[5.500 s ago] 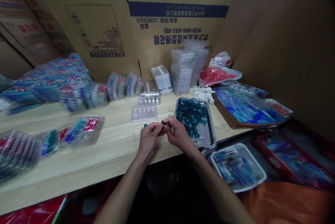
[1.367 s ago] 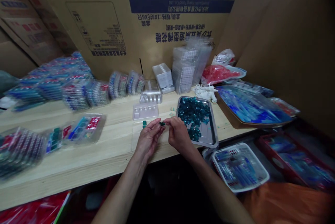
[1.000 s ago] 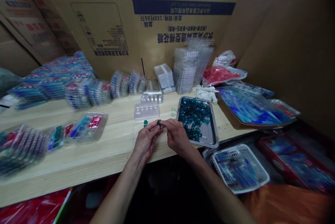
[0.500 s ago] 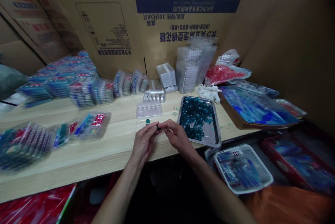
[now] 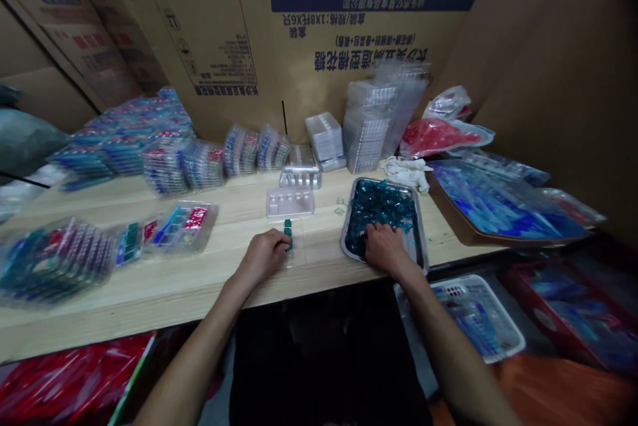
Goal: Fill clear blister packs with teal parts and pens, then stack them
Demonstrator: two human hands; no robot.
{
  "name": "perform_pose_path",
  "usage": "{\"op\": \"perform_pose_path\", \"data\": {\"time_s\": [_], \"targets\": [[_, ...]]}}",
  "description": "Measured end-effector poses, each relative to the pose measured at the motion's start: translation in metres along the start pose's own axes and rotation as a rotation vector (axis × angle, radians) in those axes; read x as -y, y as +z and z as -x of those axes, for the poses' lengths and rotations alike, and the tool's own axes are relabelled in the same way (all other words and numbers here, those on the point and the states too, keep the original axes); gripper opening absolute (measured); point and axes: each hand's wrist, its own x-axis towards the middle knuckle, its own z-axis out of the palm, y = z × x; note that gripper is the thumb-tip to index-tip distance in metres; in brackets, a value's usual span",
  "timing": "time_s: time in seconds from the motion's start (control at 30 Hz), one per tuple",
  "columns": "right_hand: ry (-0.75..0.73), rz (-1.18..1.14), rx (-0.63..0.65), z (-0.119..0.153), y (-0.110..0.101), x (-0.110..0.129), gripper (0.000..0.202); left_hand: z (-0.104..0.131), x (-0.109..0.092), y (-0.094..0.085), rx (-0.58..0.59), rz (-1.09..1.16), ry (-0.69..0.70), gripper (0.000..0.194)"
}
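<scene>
Teal plastic pieces (image 5: 381,203), loose, heaped in a metal tray (image 5: 420,240) at the right of the wooden bench (image 5: 164,286); kept there within easy reach of my right hand (image 5: 383,248), which lay fingers-down in the heap, its grasp hidden from me. My left hand (image 5: 263,258), loosely curled, rested on a clear blister tray (image 5: 302,250) near centre, fingertips at one teal block (image 5: 288,230) seated in it, steadying the tray. Empty white trays (image 5: 290,201) sat just beyond. Filled packs (image 5: 172,230) lay left; cardboard cartons (image 5: 319,27) stood at the far side.
</scene>
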Motion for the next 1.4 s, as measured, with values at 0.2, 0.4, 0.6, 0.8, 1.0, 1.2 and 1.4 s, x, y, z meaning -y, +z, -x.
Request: {"op": "perform_pose_path", "data": {"time_s": [0.2,0.4,0.6,0.8,1.0,1.2,1.4], "targets": [[-0.014,-0.05,0.023,-0.001,0.001,-0.005,0.023,0.002,0.013,0.017,0.084,0.037,0.086,0.015],[0.012,-0.045,0.032,-0.001,0.003,-0.012,0.022,0.02,0.018,0.017,-0.045,0.147,-0.012,0.023],[0.08,-0.366,-0.327,-0.001,-0.002,-0.008,0.017,0.033,-0.019,0.015,-0.285,0.374,-0.102,0.023],[-0.262,-0.685,-0.493,-0.008,-0.006,0.05,0.017,0.003,-0.078,0.068,-0.074,1.027,-0.493,0.025],[-0.058,-0.866,-0.483,-0.05,0.013,0.046,0.022,-0.045,-0.082,0.111,-0.119,1.191,-0.636,0.008],[-0.162,-1.215,-0.427,-0.045,0.005,0.035,0.025,-0.055,-0.079,0.106,-0.042,1.221,-0.513,0.025],[0.067,-1.627,-0.433,-0.042,-0.011,0.012,0.03,-0.056,-0.088,0.103,0.062,1.235,-0.481,0.023]]}}
